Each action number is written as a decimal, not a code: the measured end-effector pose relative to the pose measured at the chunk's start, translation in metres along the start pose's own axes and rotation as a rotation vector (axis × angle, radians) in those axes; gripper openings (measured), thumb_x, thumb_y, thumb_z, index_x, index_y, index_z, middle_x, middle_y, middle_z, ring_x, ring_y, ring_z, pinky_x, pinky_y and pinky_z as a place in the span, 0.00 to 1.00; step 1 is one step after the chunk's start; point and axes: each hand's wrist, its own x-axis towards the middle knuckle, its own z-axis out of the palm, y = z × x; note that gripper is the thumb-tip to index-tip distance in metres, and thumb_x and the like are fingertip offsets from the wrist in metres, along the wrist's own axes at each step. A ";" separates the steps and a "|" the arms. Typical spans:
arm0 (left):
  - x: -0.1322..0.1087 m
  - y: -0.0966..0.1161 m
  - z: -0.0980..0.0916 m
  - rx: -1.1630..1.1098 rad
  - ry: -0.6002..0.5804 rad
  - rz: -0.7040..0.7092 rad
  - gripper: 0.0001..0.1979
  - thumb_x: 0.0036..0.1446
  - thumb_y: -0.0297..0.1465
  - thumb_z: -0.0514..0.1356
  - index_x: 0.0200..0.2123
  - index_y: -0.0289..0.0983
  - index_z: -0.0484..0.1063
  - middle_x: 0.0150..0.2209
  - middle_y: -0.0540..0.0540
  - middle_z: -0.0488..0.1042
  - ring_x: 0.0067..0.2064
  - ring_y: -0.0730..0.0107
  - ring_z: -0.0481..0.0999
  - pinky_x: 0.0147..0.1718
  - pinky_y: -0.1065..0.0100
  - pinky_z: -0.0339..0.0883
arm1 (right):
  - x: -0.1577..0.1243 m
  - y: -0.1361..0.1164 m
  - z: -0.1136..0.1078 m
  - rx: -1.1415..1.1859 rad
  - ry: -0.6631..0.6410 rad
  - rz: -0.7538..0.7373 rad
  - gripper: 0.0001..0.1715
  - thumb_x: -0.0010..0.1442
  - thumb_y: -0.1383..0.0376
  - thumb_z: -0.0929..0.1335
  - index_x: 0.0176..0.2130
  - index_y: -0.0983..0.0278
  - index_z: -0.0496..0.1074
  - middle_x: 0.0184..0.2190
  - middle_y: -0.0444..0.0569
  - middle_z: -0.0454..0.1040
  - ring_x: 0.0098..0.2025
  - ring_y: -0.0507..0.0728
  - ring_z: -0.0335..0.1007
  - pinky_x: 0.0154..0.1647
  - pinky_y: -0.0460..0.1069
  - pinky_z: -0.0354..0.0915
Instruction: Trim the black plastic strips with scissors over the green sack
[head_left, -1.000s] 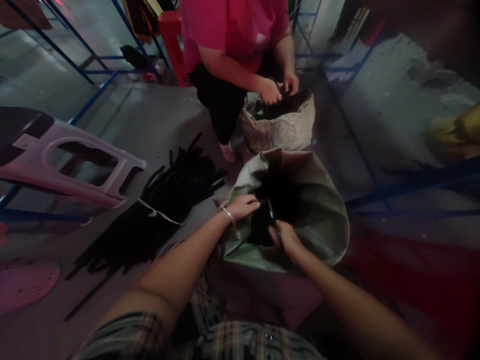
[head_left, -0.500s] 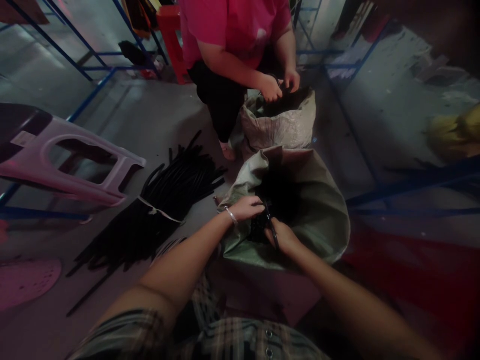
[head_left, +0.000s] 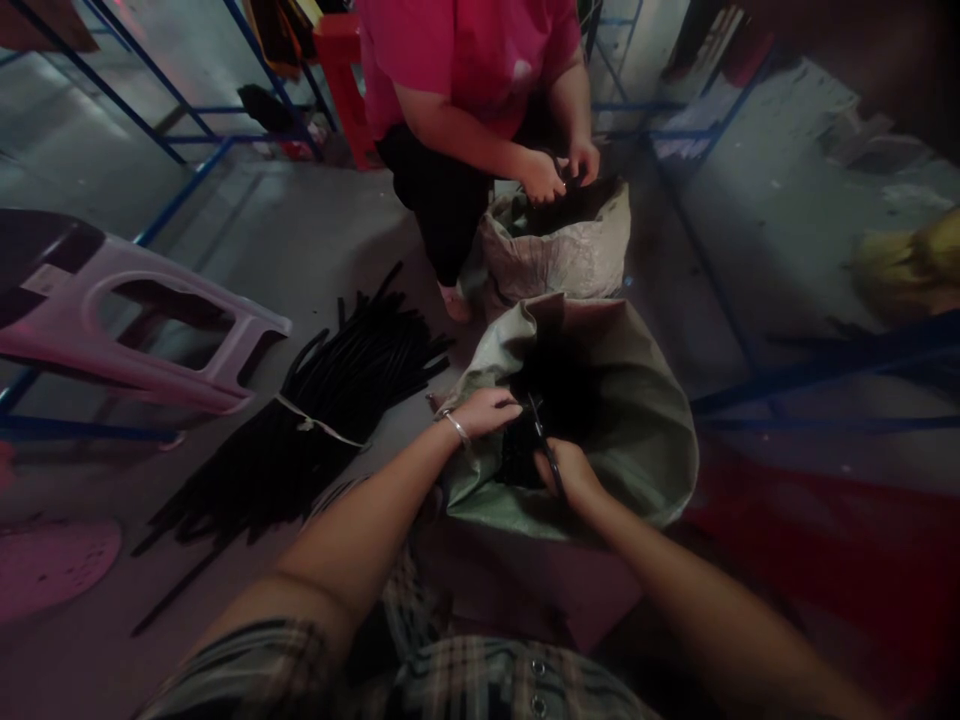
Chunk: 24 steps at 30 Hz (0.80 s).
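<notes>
A green woven sack (head_left: 637, 420) stands open on the floor in front of me, dark inside. My left hand (head_left: 484, 410), with a bracelet at the wrist, reaches over the sack's near rim with its fingers curled on black material I cannot make out. My right hand (head_left: 574, 470) is closed round the handles of dark scissors (head_left: 544, 440) just inside the sack's mouth, their blades toward my left hand. The light is dim and the sack's contents are mostly hidden.
A tied bundle of black tubes (head_left: 315, 420) lies on the floor at my left. A person in a pink shirt (head_left: 465, 50) crouches opposite, both hands in a pale sack (head_left: 562, 250). A tipped plastic stool (head_left: 127, 320) and blue rack frames (head_left: 825, 370) stand either side.
My right hand with the scissors has shifted slightly within the sack's mouth. My left hand stays on the near rim. The other person's hands keep working in the pale sack.
</notes>
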 end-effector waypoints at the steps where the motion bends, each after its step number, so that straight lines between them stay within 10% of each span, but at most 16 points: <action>1: 0.000 0.000 -0.001 0.012 0.005 0.004 0.14 0.52 0.39 0.55 0.30 0.34 0.72 0.22 0.52 0.69 0.24 0.76 0.65 0.24 0.74 0.58 | 0.000 -0.001 -0.001 0.020 0.007 0.008 0.12 0.52 0.60 0.62 0.21 0.63 0.62 0.18 0.44 0.65 0.21 0.49 0.58 0.22 0.44 0.51; 11: 0.002 -0.003 -0.001 0.031 0.031 -0.006 0.15 0.54 0.40 0.54 0.28 0.35 0.72 0.20 0.52 0.67 0.23 0.76 0.64 0.24 0.73 0.57 | 0.000 -0.001 -0.001 0.216 -0.022 0.142 0.14 0.51 0.60 0.63 0.18 0.63 0.59 0.13 0.41 0.59 0.17 0.48 0.53 0.18 0.44 0.48; 24: 0.002 -0.001 0.002 -0.035 0.049 0.019 0.12 0.52 0.36 0.56 0.33 0.34 0.73 0.23 0.52 0.68 0.25 0.76 0.65 0.24 0.74 0.58 | 0.000 0.001 0.001 -0.109 -0.102 -0.070 0.10 0.58 0.59 0.61 0.33 0.64 0.65 0.29 0.48 0.72 0.28 0.52 0.65 0.29 0.45 0.57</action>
